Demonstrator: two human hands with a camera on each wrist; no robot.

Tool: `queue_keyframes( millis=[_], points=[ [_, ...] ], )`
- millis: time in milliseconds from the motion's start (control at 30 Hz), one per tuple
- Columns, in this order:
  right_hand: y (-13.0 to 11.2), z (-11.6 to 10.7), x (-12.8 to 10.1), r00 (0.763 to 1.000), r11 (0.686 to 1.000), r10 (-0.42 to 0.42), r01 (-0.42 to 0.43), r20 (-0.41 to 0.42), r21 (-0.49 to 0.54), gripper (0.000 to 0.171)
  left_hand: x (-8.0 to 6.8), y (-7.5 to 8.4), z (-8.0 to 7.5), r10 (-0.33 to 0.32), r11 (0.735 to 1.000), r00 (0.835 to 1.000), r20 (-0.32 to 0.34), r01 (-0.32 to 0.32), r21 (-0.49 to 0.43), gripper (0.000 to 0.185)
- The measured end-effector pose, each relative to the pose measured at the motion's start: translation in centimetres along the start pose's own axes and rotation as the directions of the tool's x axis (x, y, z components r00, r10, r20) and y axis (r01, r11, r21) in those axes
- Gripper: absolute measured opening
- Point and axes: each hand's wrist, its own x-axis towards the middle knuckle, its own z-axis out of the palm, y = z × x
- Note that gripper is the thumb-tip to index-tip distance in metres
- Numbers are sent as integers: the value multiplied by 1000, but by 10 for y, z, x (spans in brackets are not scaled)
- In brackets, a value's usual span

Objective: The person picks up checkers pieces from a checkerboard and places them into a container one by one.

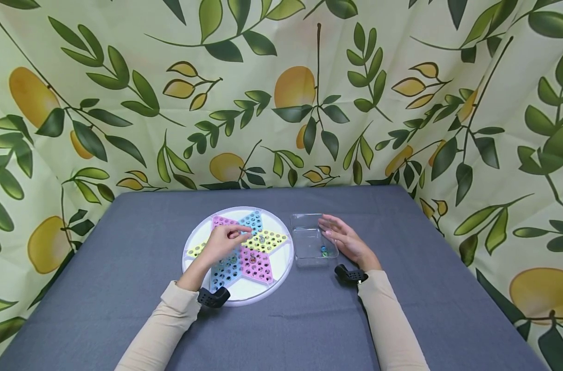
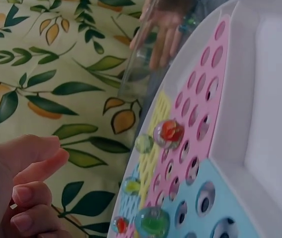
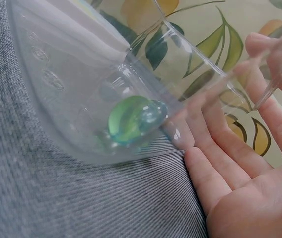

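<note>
Board (image 1: pixel 281 260) on grey cloth (image 1: pixel 309 324), leafy backdrop (image 1: pixel 272 123)

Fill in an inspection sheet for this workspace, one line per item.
Surface: flat table under a grey-blue woven cloth.
Job's things: round white game board with a pink, blue and yellow holed star, bearing clear marbles with coloured swirls; transparent rectangular container on its right, green and blue marbles toward the near right corner.
Clutter: nothing seen.
Hands: left hand above the board, fingers curled, no marble visible in it; right hand against the container's right side.
Cables: none identifiable.
Surroundings: cream leaf-and-fruit-print fabric.
</note>
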Motion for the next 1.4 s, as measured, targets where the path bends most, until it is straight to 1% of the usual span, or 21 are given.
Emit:
queue_keyframes(
  millis=[100,367,533,767,1133,1400],
  points=[
    [0,0,0,1000,1000,2,-2,4,6,61,0,-5,-6,24,1000,1000,-4,-24,2,28],
    [-4,2,0,1000,1000,18,-17,-13,6,60,0,-17,-18,12,1000,999,-35,-11,11,25],
    [-3,2,0,999,1000,28,-28,-15,13,61,-2,-24,-23,0,999,1000,-24,1,35,24],
    [-2,1,1,1000,1000,19,-19,-7,16,61,-2,-32,-27,-19,998,1000,-25,20,60,26],
    [-2,2,0,999,1000,30,-30,-14,1,61,-6,-39,-32,-88,993,996,6,87,84,29],
    [-3,2,-1,999,999,31,-31,-13,13,61,-6,-44,-33,-58,991,998,1,57,119,29]
  ],
)
